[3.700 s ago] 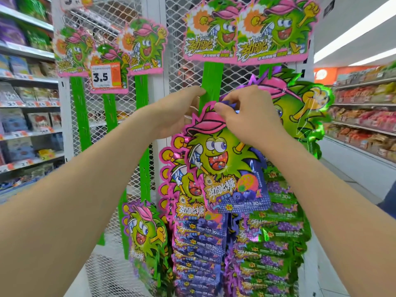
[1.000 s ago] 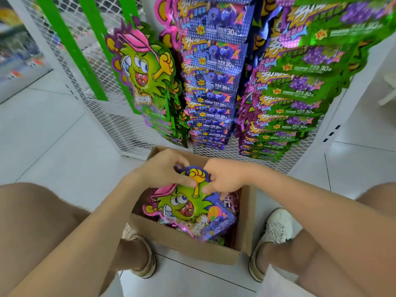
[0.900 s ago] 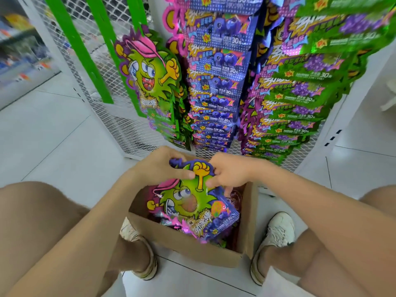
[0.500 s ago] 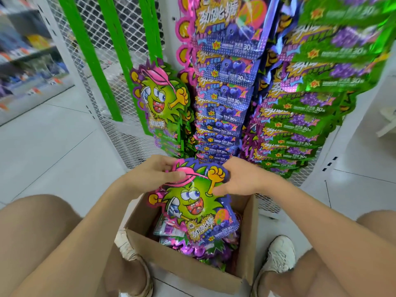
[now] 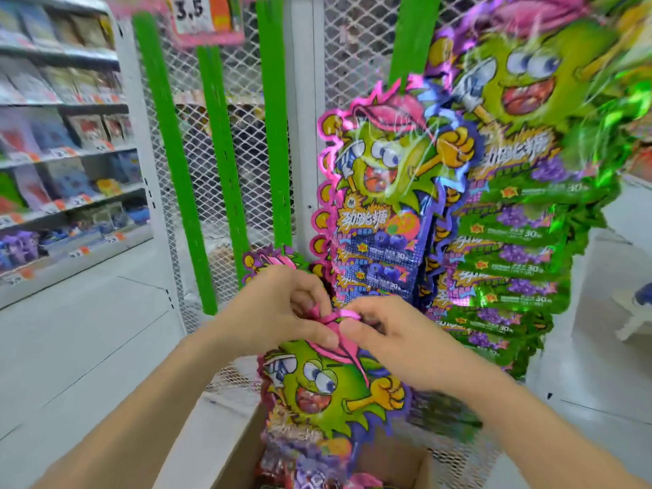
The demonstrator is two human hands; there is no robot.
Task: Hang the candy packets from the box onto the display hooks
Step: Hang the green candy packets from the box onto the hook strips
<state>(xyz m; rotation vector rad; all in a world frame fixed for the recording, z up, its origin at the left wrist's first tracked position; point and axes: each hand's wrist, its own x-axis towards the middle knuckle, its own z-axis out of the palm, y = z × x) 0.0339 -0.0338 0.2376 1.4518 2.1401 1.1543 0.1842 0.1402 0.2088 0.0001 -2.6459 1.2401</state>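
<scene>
Left grip [image 5: 278,312] and right grip [image 5: 384,337]: both clamped on the pink top edge of one candy packet [image 5: 328,390], thumbs in front, fingers curled behind, thumb tips nearly touching. The top edge is bent between them.

Packet hangs down from the two grips, printed face toward camera, tilted slightly. Its lower end sits over the open cardboard box [image 5: 240,450]; blurred there, can't tell if it touches the packets inside [image 5: 310,478].

Just behind the right grip: a column of blue packets [image 5: 381,192] hanging overlapped on the display. To its right, touching it, a column of green grape packets [image 5: 511,224]. Behind the left grip, the top of a lower packet stack [image 5: 268,257] peeks out.

Backing is white mesh panel [image 5: 352,47] with bare green hook strips [image 5: 218,153] running vertically left of the blue column. Price card [image 5: 197,12] at top reads 3.5.

Far left: store shelves [image 5: 63,153] with goods, blurred. White tile floor [image 5: 88,330] below.
</scene>
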